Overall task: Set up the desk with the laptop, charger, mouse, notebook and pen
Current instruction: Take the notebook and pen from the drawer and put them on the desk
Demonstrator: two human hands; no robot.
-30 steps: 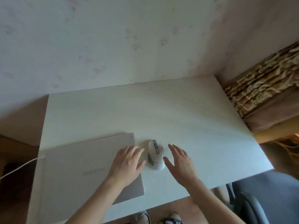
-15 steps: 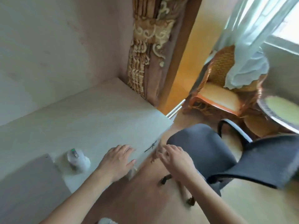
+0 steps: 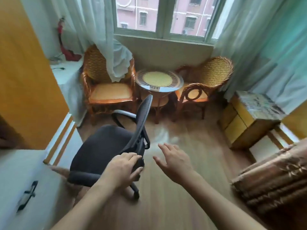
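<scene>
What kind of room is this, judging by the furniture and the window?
Probably a bedroom or a hotel room with a sitting corner: two woven rattan armchairs flank a round glass-topped rattan table under a curtained window, and a black mesh office chair stands on the wooden floor.

View swung from desk to window; both hands (image 3: 123,168) now off the desk, over office chair (image 3: 106,146).
</scene>
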